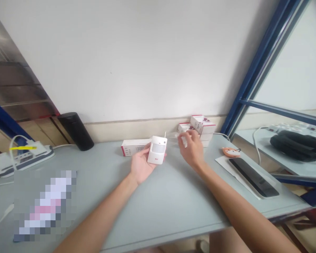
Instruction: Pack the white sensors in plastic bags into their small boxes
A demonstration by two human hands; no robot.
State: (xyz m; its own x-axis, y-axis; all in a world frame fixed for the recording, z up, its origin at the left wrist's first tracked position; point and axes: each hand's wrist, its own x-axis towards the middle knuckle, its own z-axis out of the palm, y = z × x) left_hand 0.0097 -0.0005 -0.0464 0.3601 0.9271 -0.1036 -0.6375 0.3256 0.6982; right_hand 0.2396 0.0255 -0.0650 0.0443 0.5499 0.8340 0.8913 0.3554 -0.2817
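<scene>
My left hand [140, 168] holds a white motion sensor [157, 150] upright above the table, its curved window facing me and a thin antenna rising from its top right corner. Behind that hand a white and red box [133, 143] lies on the table, partly covered by my fingers. To the right, my right hand [191, 150] is raised with its fingers pinched together. Something small and whitish shows at its fingertips, too blurred to name. Just behind it stand several stacked white and red boxes [204, 127], partly hidden by the hand.
On the grey table [160, 211], a black cylinder [76, 131] stands at the back left, near a power strip [26, 163] with plugs. A pixelated patch covers something at front left. At right lie a phone [252, 176], white paper [225, 164] and an orange fox-like item [230, 151].
</scene>
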